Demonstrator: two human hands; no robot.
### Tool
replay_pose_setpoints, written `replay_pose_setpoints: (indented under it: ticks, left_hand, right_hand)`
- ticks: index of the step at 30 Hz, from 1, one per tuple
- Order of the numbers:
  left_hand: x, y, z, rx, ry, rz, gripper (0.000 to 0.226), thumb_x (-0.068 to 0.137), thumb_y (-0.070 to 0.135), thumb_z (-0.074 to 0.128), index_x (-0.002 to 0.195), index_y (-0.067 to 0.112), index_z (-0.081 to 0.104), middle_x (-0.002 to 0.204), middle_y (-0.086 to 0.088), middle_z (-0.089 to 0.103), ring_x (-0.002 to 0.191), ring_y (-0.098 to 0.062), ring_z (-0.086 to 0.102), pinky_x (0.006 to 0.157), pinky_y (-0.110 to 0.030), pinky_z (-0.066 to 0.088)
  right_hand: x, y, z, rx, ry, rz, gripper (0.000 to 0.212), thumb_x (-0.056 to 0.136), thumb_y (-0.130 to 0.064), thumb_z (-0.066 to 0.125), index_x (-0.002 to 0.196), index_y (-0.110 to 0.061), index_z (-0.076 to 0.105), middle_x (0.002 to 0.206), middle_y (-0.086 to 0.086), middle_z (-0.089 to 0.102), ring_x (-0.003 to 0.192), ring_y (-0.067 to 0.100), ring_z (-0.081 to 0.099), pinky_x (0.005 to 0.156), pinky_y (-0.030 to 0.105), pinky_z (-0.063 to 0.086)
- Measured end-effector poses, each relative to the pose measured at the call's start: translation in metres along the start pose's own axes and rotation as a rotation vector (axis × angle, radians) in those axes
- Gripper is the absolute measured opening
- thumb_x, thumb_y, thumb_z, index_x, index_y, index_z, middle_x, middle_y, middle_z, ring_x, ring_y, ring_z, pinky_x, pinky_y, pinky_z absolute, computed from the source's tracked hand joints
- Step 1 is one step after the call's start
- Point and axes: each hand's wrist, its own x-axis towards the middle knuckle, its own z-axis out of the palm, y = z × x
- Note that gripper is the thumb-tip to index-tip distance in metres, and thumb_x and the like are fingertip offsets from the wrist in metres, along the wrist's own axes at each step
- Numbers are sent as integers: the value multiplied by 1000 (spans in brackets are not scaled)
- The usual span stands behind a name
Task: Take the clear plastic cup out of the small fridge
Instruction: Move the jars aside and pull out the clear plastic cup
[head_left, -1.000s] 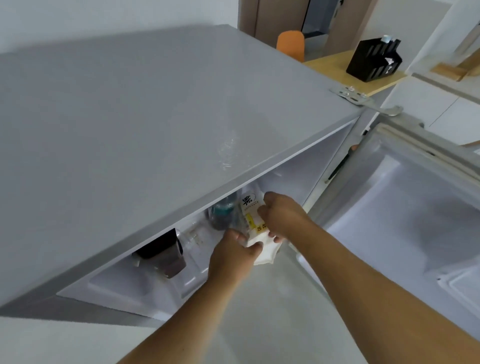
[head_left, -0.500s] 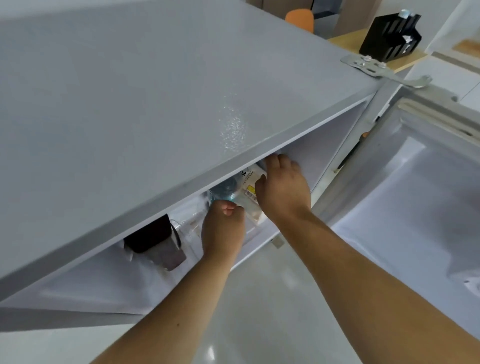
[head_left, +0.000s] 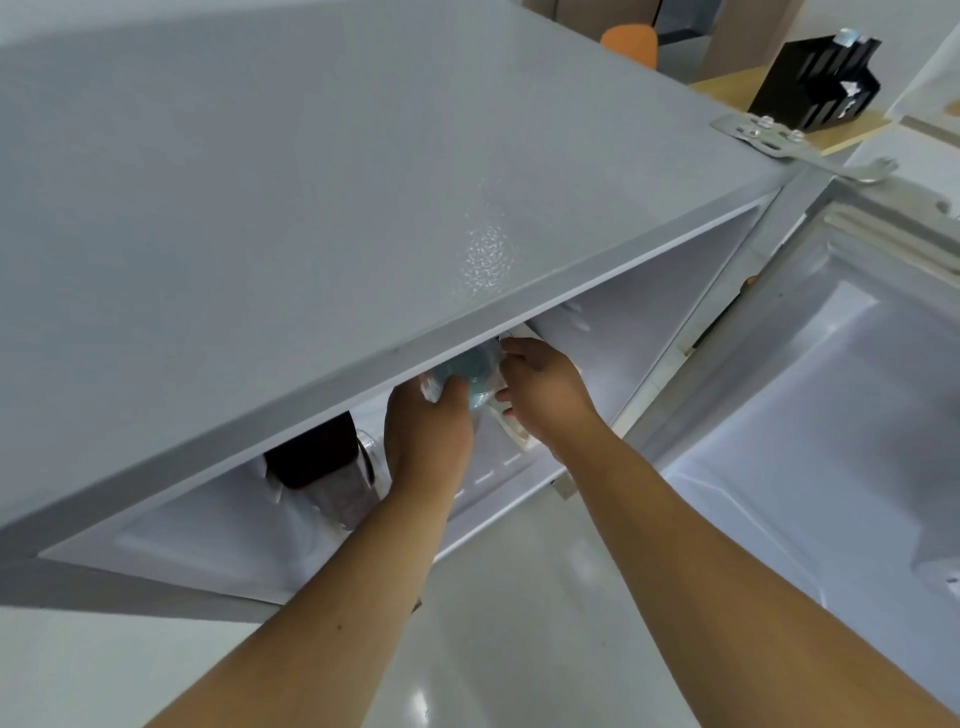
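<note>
Both arms are reaching into the open small fridge (head_left: 311, 218), whose grey top is filling most of the view and hiding the upper part of the shelf. The left hand (head_left: 428, 434) is curling round the clear plastic cup (head_left: 475, 371), a see-through, blue-tinted thing sitting just under the front lip of the fridge top; the fingers are going out of sight behind the cup, so the grip looks closed on it, though how firmly I cannot tell. The right hand (head_left: 545, 389) is touching the cup's other side with bent fingers, and its knuckles are lying against a white carton (head_left: 517, 434) just beside the cup. Any print on the carton is hidden by the hand, and nothing on the cup is readable either.

To the left on the same shelf, a dark-lidded container (head_left: 319, 460) is standing well apart from the hands. The fridge door (head_left: 857, 389) is hanging open on the right, its white lining facing us. Beyond the hinge, a black holder (head_left: 815, 85) is sitting on a wooden counter (head_left: 727, 85), with an orange object (head_left: 628, 44) further back.
</note>
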Motion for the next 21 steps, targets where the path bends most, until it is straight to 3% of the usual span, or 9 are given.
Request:
replay_pose_setpoints:
  ticks: [3, 5, 8, 11, 14, 16, 18, 21]
  left_hand:
    - [-15, -16, -8, 43, -10, 67, 40, 91, 32, 60, 131, 27, 66, 119, 17, 65, 89, 21, 56, 73, -1, 36]
    - [-28, -32, -11, 47, -48, 93, 39, 92, 32, 60, 131, 27, 66, 118, 20, 64, 85, 33, 50, 68, 4, 35]
    - [-42, -48, -15, 49, -94, 68, 38, 95, 31, 62, 132, 27, 66, 126, 16, 65, 89, 27, 54, 70, 2, 38]
    - [-52, -58, -17, 36, -128, 26, 37, 97, 29, 63, 134, 29, 63, 134, 12, 65, 89, 28, 55, 77, -11, 42]
    - [-56, -60, -20, 17, -152, 44, 38, 94, 38, 62, 132, 39, 61, 129, 10, 69, 95, 19, 61, 77, -17, 48]
    - [-54, -54, -20, 8, -130, 77, 43, 87, 48, 59, 130, 41, 62, 122, 13, 71, 97, 12, 65, 74, -11, 50]
    - [-44, -49, -17, 37, -111, 117, 48, 86, 50, 58, 132, 38, 62, 118, 21, 67, 95, 18, 62, 70, -3, 46]
    - [-29, -51, -14, 63, -158, 71, 43, 94, 35, 62, 137, 31, 61, 125, 22, 63, 89, 33, 51, 74, -7, 39]
  right_hand:
    - [-21, 14, -3, 30, 36, 3, 44, 95, -29, 51, 136, -25, 66, 115, 6, 73, 96, 25, 73, 89, 51, 62]
    - [-35, 27, -4, 77, 51, 24, 48, 90, -35, 51, 135, -28, 66, 107, 2, 73, 80, 15, 74, 82, 47, 65]
    - [-51, 47, 1, 115, 51, 50, 47, 92, -34, 51, 137, -31, 64, 117, -5, 72, 86, 11, 73, 84, 42, 65]
    - [-58, 62, 8, 149, 51, 93, 40, 100, -26, 55, 139, -32, 62, 131, -6, 69, 101, 12, 71, 94, 45, 62]
    - [-61, 63, 14, 142, 60, 108, 46, 98, -27, 56, 143, -35, 58, 137, -14, 66, 112, 14, 69, 100, 48, 59]
    - [-59, 58, 15, 115, 98, 67, 49, 94, -34, 56, 143, -38, 57, 136, -18, 65, 115, 16, 69, 101, 48, 58]
    - [-53, 52, 16, 91, 111, 51, 50, 93, -38, 55, 143, -41, 56, 136, -18, 65, 114, 18, 69, 100, 48, 58]
    - [-45, 50, 18, 66, 69, 82, 50, 95, -36, 55, 145, -40, 54, 141, -13, 64, 117, 24, 68, 103, 52, 56]
